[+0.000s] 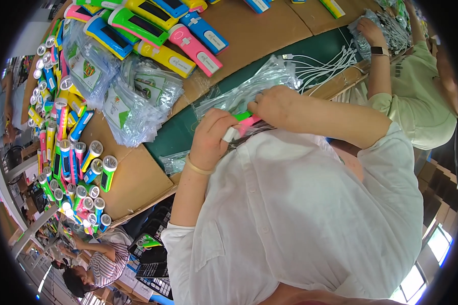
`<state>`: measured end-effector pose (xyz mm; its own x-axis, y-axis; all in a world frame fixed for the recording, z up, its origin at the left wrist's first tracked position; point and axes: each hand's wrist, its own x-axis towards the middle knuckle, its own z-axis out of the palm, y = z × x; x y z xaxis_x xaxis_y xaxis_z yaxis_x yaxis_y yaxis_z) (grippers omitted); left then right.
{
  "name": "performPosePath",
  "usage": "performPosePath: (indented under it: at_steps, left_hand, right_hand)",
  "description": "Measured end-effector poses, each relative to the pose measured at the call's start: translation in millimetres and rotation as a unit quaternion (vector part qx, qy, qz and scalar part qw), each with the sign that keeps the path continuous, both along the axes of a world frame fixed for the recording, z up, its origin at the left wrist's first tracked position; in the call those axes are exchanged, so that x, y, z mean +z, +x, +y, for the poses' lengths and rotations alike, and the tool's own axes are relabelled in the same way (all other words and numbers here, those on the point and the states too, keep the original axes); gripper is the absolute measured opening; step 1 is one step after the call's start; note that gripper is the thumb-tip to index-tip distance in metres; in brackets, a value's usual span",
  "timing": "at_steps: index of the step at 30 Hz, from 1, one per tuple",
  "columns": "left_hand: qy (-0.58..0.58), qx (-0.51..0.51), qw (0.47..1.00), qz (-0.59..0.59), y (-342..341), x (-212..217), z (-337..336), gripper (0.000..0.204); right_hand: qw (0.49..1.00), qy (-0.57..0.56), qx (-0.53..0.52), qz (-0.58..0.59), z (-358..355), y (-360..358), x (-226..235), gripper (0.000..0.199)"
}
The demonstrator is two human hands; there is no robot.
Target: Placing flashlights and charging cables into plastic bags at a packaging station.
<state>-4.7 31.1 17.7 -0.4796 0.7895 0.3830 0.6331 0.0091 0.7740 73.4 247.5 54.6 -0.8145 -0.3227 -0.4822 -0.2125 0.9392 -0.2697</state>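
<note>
Both hands pinch a pink-and-green plastic flashlight (242, 123) above the green bench (180, 133). The left hand (212, 138) closes on its white lens end; the right hand (273, 104) grips the other end. Its long axis runs between them, against the clear plastic bags (249, 84).

- A flashlight (245, 122) is held between the left hand (211, 140) and the right hand (275, 104), just above the table (137, 178).
- A clear bag (244, 86) is spread directly behind the hands.
- Heaped packets (132, 101) are found to the left of it.
- Standing flashlights (76, 168) are ranged along the table's left edge.
- More flashlights (152, 30) are laid at the far side.
- Cables (320, 63) are strewn to the right, near a co-worker's hand (371, 31).
</note>
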Motion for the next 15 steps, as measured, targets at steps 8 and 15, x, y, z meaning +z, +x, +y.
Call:
performPosePath:
  at_steps: [8, 15]
  left_hand:
    - [-0.026, 0.047, 0.998, 0.011, 5, -18, -14, 0.02]
    - [-0.034, 0.044, 0.998, 0.003, 6, -20, -13, 0.022]
  right_hand:
    - [0.931, 0.124, -0.337, 0.07, 146, 24, -4, 0.013]
    - [0.955, 0.066, -0.274, 0.092, 173, 49, -34, 0.012]
